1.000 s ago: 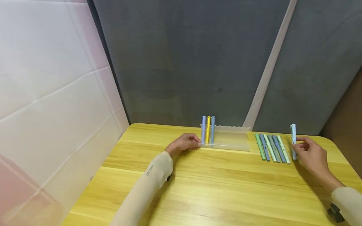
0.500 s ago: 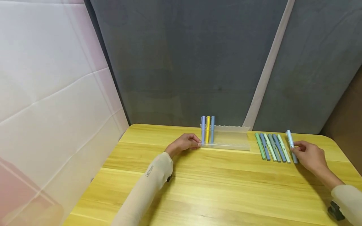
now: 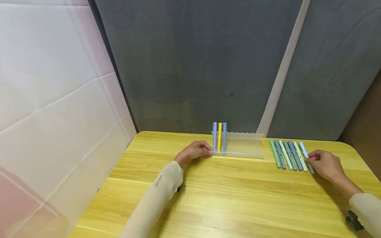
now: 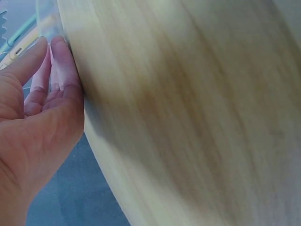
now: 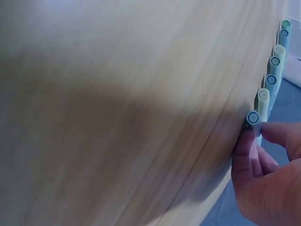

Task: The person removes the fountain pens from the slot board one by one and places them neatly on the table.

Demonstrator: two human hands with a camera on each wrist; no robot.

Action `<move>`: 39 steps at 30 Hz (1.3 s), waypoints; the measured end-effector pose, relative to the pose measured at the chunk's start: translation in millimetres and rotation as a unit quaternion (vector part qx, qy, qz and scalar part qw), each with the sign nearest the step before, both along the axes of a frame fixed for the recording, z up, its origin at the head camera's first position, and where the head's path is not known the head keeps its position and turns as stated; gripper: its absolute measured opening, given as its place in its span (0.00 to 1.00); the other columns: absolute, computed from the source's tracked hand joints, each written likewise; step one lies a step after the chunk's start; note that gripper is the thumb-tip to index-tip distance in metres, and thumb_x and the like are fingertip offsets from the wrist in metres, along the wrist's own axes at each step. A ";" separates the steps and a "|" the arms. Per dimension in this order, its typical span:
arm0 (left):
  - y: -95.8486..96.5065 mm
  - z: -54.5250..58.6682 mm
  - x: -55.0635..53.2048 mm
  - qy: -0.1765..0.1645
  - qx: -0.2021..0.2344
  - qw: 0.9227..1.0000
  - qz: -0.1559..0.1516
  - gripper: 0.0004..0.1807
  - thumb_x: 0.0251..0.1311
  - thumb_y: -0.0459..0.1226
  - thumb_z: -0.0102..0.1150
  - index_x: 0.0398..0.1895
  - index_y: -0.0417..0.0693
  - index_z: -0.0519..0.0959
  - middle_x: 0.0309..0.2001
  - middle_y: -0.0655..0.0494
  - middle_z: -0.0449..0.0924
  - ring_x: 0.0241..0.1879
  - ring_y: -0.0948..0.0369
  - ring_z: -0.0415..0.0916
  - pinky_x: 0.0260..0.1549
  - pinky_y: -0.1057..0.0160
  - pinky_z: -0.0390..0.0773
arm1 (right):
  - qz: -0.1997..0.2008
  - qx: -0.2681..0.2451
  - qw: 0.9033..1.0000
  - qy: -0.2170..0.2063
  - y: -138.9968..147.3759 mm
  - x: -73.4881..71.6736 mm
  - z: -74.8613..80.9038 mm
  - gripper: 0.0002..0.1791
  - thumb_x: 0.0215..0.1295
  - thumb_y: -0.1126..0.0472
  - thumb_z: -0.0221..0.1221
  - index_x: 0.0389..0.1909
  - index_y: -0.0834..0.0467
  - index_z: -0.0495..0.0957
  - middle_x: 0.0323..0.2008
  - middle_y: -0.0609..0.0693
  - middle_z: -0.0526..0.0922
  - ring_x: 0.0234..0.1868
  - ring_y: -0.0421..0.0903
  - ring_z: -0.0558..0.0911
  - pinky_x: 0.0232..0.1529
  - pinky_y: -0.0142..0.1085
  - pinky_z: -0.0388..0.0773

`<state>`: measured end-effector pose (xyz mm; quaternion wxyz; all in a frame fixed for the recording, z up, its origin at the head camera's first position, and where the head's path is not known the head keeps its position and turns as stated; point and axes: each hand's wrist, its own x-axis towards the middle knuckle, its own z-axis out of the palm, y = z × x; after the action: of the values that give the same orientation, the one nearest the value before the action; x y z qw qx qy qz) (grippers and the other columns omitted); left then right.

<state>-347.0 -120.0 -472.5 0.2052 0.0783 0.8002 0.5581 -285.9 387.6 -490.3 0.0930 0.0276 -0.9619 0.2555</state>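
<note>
"Let's Slim" reads along the left sleeve (image 3: 159,195); the left hand (image 3: 194,149) pinches the clear rack (image 3: 244,145) at its three o'clock, grip nearly closed; the right hand (image 3: 325,165), likewise, pinches the pale-blue pen (image 3: 303,149); six pens (image 3: 290,156) lie just beside at nine o'clock; the pinched one's long axis runs eleven-to-five, paler end toward eleven.

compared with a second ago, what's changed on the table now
The right hand has tipped the pale blue pen from upright down to the left, alongside the row of six pens, and still pinches it. Unchanged: the left hand holding the clear holder by its left end, three standing pens in it.
</note>
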 end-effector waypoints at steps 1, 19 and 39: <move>0.2 -0.8 -0.4 -0.002 0.002 1.000 0.000 0.08 0.70 0.30 0.64 0.49 0.36 0.82 0.40 0.52 0.87 0.40 0.64 0.84 0.47 0.65 0.87 | 0.002 0.003 1.000 0.000 0.0 0.2 0.4 0.15 0.72 0.58 0.65 0.42 0.70 0.84 0.31 0.59 0.88 0.29 0.44 0.80 0.33 0.37 0.70; -0.2 -3.9 -1.1 -0.001 0.001 1.000 0.003 0.06 0.70 0.30 0.65 0.47 0.38 0.82 0.37 0.55 0.85 0.38 0.64 0.83 0.44 0.68 0.85 | -0.009 0.028 0.999 -0.023 -5.3 1.7 8.1 0.21 0.77 0.53 0.59 0.41 0.71 0.85 0.31 0.61 0.87 0.28 0.49 0.79 0.30 0.39 0.68; -2.4 -1.3 -2.2 0.003 -0.006 1.000 -0.003 0.08 0.70 0.31 0.66 0.48 0.38 0.82 0.37 0.55 0.84 0.38 0.62 0.81 0.45 0.68 0.84 | 0.033 -0.123 0.984 0.125 -112.3 -18.9 31.2 0.16 0.77 0.55 0.60 0.55 0.62 0.84 0.45 0.59 0.89 0.41 0.25 0.78 0.41 0.11 0.69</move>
<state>-349.2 -122.4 -473.8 0.2043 0.0810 0.8040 0.5525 -304.8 275.3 -459.1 0.2069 0.0796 -0.9025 0.3693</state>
